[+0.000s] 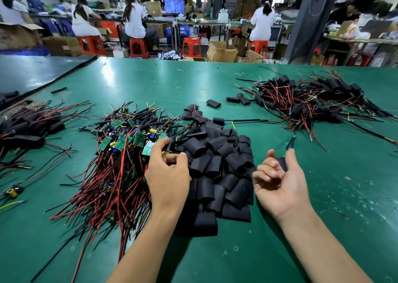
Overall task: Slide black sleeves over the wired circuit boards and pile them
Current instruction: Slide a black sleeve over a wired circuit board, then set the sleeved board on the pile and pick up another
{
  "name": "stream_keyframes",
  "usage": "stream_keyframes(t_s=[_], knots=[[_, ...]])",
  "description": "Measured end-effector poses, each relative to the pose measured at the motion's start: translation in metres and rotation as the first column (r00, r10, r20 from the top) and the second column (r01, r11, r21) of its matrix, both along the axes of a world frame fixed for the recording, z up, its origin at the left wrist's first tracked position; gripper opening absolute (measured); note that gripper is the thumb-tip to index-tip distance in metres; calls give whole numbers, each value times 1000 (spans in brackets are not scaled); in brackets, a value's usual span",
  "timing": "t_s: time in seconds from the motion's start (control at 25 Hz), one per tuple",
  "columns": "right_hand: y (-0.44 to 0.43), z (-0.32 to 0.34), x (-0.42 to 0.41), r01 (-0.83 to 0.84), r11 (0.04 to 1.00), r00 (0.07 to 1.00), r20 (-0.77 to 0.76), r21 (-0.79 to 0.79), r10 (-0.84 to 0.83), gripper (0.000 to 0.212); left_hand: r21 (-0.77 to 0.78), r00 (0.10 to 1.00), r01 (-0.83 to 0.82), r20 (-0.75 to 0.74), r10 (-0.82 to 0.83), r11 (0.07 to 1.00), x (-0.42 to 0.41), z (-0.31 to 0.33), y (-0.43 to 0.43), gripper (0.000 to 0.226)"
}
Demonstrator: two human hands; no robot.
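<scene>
- Done pile (312, 101) lies far right on the counter (172, 78).
- Right hand (280, 183) fingers curl round a sleeved board (282, 163); left hand (168, 175) pinches a bare board (170, 148).
- Many bare boards (129, 136) and sleeves (215, 170) remain; perhaps halfway.

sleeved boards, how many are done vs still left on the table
Done: a big sleeved pile far right, a second pile at left. In hand: the left hand pinches a bare board from its heap; the right hand holds a sleeve with wires poking out. Left: many bare boards and empty sleeves.
</scene>
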State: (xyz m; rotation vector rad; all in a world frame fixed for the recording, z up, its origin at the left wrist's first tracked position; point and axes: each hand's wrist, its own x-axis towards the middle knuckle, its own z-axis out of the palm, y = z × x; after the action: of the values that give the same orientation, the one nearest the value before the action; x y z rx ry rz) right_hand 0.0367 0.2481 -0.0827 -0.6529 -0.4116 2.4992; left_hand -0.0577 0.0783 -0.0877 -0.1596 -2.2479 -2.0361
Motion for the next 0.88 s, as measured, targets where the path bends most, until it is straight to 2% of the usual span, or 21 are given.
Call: stream_keyframes(t_s=[0.04,0.08,0.12,0.16,0.2,0.24,0.28,0.32,0.4,0.48,0.68,0.88], knots=[[-1,-1,-3,-22,996,999,50,83,18,39,-6,1000,-8,-3,8,1000,0,1,-2,50],[-3,-3,-4,-36,971,991,135,235,4,32,-15,1000,-7,-2,7,1000,0,2,-3,58],[-4,-7,-6,-58,879,968,243,474,-67,24,-23,1000,0,3,0,1000,-2,1,-4,64],[-6,-11,-7,-116,677,922,332,727,-198,16,-34,1000,12,14,-11,999,-4,0,-4,67],[-9,-15,-8,-192,425,873,352,885,-337,7,-51,1000,20,18,-20,998,-7,-1,-5,67],[-12,-18,-8,-269,216,846,337,939,-412,4,-79,1000,25,11,-24,997,-11,-3,-7,64],[-14,-20,-8,-343,72,834,339,937,-435,14,-115,1000,23,-7,-24,993,-15,-4,-9,58],[-16,-22,-8,-397,-10,833,356,918,-423,23,-151,999,15,-28,-20,988,-17,-5,-12,49],[-16,-23,-9,-460,-65,827,401,885,-395,35,-203,997,-16,-76,0,979,-19,-6,-16,29],[-16,-22,-9,-471,-71,824,410,879,-391,38,-238,989,-61,-143,28,969,-18,-7,-17,18],[-16,-19,-8,-421,17,844,399,907,-358,28,-212,953,-174,-281,111,962,-17,-5,-17,6],[-17,-18,-6,-402,85,853,407,911,-328,27,-92,957,-186,-241,159,978,-19,-2,-16,7]])
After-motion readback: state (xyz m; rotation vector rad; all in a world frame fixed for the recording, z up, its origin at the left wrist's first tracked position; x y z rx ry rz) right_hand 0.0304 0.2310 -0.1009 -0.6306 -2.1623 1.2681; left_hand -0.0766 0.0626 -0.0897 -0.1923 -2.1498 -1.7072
